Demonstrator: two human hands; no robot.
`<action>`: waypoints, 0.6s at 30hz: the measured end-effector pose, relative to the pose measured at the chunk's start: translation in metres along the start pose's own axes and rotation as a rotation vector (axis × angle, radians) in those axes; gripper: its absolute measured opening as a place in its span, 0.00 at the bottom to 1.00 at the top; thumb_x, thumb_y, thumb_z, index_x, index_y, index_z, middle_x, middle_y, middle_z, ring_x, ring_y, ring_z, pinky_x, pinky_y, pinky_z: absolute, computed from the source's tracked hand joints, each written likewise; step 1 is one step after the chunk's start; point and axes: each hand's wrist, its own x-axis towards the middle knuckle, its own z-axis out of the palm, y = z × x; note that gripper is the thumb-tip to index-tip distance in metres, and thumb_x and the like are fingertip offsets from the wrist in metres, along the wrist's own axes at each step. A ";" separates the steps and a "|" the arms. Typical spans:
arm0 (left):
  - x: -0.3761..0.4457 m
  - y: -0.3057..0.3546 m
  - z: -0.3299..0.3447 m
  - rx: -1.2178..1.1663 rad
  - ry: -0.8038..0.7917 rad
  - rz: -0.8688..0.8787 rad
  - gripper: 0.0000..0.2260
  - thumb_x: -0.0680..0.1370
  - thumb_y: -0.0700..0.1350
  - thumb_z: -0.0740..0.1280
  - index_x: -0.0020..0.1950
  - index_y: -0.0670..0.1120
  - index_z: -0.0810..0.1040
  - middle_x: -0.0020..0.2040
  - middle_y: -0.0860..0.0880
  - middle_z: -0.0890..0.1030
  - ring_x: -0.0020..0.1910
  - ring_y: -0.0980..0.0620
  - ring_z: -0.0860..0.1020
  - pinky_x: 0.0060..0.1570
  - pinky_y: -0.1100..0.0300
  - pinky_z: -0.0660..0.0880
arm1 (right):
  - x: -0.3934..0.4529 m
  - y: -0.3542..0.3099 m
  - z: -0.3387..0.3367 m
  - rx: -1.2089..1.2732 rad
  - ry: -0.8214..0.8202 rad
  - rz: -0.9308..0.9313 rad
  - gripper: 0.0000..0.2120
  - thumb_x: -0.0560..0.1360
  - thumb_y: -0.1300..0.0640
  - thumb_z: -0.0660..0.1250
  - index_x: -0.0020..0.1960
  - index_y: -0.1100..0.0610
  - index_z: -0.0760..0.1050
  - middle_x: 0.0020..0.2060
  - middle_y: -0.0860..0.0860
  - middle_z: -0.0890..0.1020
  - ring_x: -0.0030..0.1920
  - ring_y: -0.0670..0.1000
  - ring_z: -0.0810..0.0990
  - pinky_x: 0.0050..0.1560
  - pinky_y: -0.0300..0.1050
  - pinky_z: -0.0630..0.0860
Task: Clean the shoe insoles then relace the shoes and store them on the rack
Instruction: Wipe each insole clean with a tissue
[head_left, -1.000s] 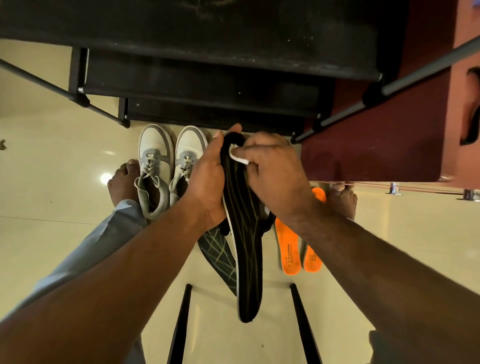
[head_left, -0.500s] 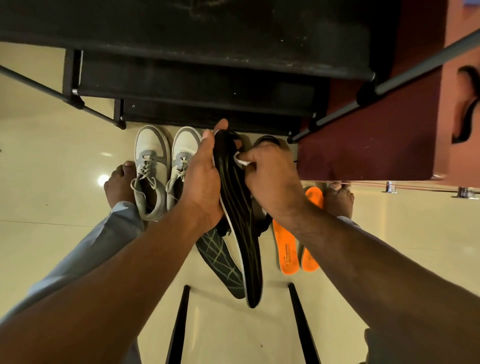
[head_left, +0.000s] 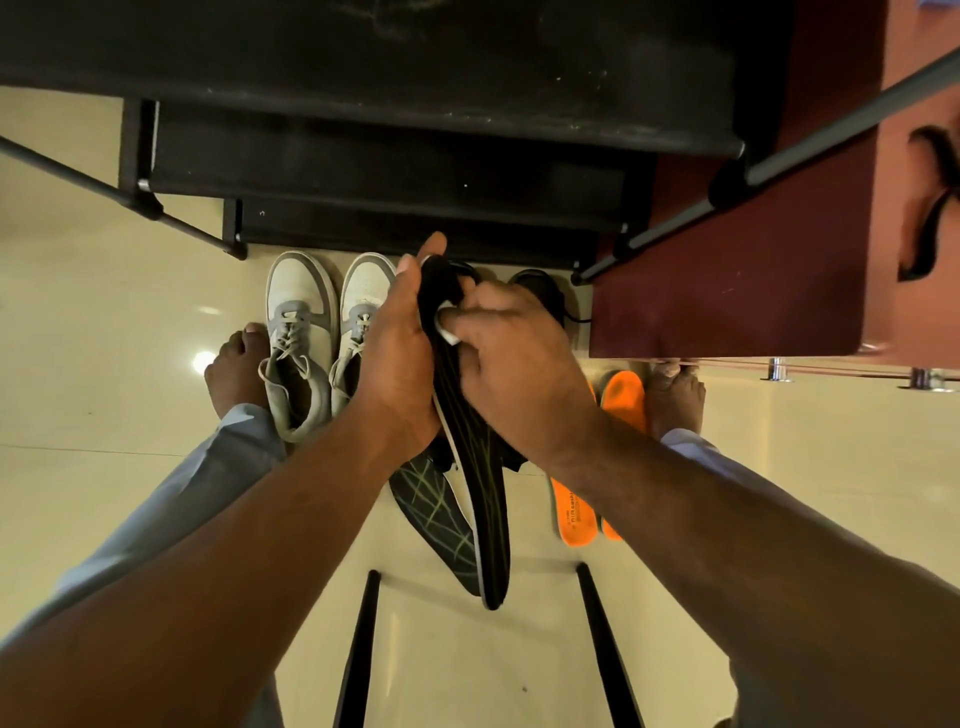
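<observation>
My left hand (head_left: 397, 358) grips a long black insole with thin yellow-green lines (head_left: 480, 499) by its upper part, and the insole hangs down over the floor. My right hand (head_left: 511, 364) pinches a small white wipe (head_left: 445, 326) and presses it against the insole's face near the top. A second black patterned insole (head_left: 439, 525) lies on the floor just below. Two orange insoles (head_left: 574, 514) lie to the right, partly behind my right forearm. A pair of white-and-grey laced sneakers (head_left: 306, 338) stands on the floor at left. The black shoe rack (head_left: 395, 171) fills the top.
A black shoe (head_left: 540, 291) shows behind my right hand, under the rack. A dark red cabinet (head_left: 737, 249) stands at right. My bare feet rest beside the sneakers and the orange insoles. Two black bars (head_left: 358, 649) run along the floor near me.
My right hand with the wipe has slid down along the insole's face towards my left hand. The insole's hanging end has swung slightly closer to me.
</observation>
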 end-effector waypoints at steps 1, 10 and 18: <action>0.001 0.001 0.000 -0.018 0.010 -0.008 0.20 0.84 0.58 0.50 0.73 0.58 0.70 0.64 0.43 0.80 0.61 0.46 0.80 0.66 0.48 0.73 | -0.002 -0.002 0.001 0.009 0.033 -0.034 0.13 0.71 0.66 0.60 0.49 0.63 0.82 0.42 0.56 0.80 0.45 0.55 0.78 0.45 0.41 0.75; 0.000 0.003 -0.002 -0.098 0.017 -0.144 0.21 0.83 0.62 0.51 0.72 0.58 0.70 0.66 0.42 0.78 0.63 0.44 0.79 0.60 0.47 0.77 | 0.002 0.016 0.010 -0.120 -0.011 -0.040 0.07 0.69 0.64 0.65 0.43 0.60 0.82 0.39 0.54 0.78 0.43 0.54 0.76 0.39 0.40 0.74; 0.001 0.005 -0.003 -0.133 -0.015 -0.165 0.22 0.83 0.62 0.51 0.73 0.56 0.70 0.68 0.41 0.77 0.65 0.42 0.78 0.62 0.45 0.75 | 0.005 0.027 0.009 -0.162 0.009 -0.057 0.11 0.70 0.64 0.61 0.45 0.61 0.82 0.40 0.54 0.78 0.44 0.56 0.76 0.40 0.44 0.75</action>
